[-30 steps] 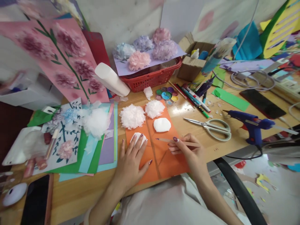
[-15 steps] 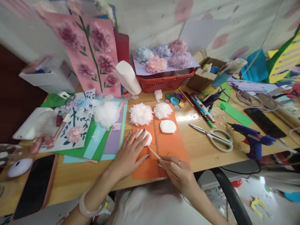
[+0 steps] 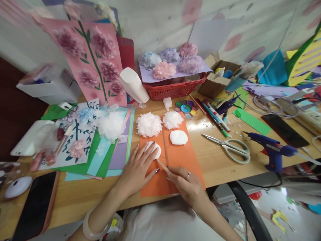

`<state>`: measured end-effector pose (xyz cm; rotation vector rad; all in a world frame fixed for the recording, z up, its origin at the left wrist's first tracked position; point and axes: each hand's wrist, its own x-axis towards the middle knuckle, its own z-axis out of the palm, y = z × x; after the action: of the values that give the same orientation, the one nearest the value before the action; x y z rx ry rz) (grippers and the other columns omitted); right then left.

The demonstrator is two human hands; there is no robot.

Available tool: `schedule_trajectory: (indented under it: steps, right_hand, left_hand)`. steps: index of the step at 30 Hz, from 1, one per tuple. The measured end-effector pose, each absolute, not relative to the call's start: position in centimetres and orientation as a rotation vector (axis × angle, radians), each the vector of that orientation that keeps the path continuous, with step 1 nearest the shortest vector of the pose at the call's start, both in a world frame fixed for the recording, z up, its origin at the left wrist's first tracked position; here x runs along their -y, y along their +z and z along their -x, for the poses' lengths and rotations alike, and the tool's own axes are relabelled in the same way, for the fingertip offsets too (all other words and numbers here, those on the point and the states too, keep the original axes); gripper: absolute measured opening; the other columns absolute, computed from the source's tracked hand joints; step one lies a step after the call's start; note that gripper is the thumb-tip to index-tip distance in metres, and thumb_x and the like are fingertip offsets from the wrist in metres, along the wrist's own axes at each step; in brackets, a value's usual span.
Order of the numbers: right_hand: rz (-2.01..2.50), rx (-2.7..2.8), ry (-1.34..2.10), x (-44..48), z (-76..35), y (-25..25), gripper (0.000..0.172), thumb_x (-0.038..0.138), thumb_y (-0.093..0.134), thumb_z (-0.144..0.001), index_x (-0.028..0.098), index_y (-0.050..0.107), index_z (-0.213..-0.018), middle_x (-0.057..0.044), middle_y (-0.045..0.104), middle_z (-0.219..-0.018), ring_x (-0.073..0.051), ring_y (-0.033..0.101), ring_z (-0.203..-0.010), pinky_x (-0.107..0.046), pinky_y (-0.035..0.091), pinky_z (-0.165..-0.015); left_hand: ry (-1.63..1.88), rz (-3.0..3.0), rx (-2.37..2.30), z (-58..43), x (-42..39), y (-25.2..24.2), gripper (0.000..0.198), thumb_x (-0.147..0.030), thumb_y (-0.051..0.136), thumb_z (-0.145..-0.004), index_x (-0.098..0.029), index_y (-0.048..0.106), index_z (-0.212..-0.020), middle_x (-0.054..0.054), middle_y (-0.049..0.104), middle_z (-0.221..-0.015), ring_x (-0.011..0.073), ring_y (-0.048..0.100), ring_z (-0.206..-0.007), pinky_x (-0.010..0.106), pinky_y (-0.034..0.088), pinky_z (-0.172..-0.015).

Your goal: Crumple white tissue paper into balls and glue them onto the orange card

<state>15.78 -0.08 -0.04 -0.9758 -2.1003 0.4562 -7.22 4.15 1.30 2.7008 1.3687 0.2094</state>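
My left hand lies flat with fingers spread on an orange paper sheet, its fingertips pressing a flat white tissue piece. My right hand is closed on a thin wooden stick, whose tip points up-left beside the left hand's fingers. Higher on the orange sheet rest two fluffy white tissue flowers and another flat white tissue piece.
Scissors and a blue glue gun lie to the right. Markers and a paint palette sit behind the sheet, before a red basket. Stacked coloured papers and a phone lie at left.
My right hand swung the stick from lying level on the right side of the sheet to a slanted pose by the left hand. The left hand stayed on the tissue piece.
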Motion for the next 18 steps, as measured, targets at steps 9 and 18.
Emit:
schedule_trajectory:
  steps: [9,18]
  right_hand:
    - [1.070,2.055,0.405,-0.4,-13.8,1.0,0.020,0.007,0.048,-0.097,0.020,0.062,-0.105,-0.008,0.072,-0.098,-0.018,0.064,-0.078,-0.029,0.054,-0.064]
    - [1.000,2.134,0.307,-0.2,-14.2,1.1,0.025,0.010,0.046,-0.100,0.020,0.061,-0.117,-0.009,0.073,-0.102,-0.019,0.066,-0.084,-0.029,0.055,-0.070]
  left_hand:
    - [0.194,-2.704,-1.351,7.3,-3.9,1.3,0.067,-0.035,0.046,-0.098,-0.017,0.020,-0.158,0.008,0.028,-0.165,0.0284,0.022,-0.152,0.052,0.024,-0.120]
    - [0.181,-2.694,-1.404,7.1,-4.0,1.3,0.067,-0.035,0.046,-0.098,-0.019,0.021,-0.158,0.008,0.029,-0.164,0.0276,0.024,-0.151,0.053,0.016,-0.122]
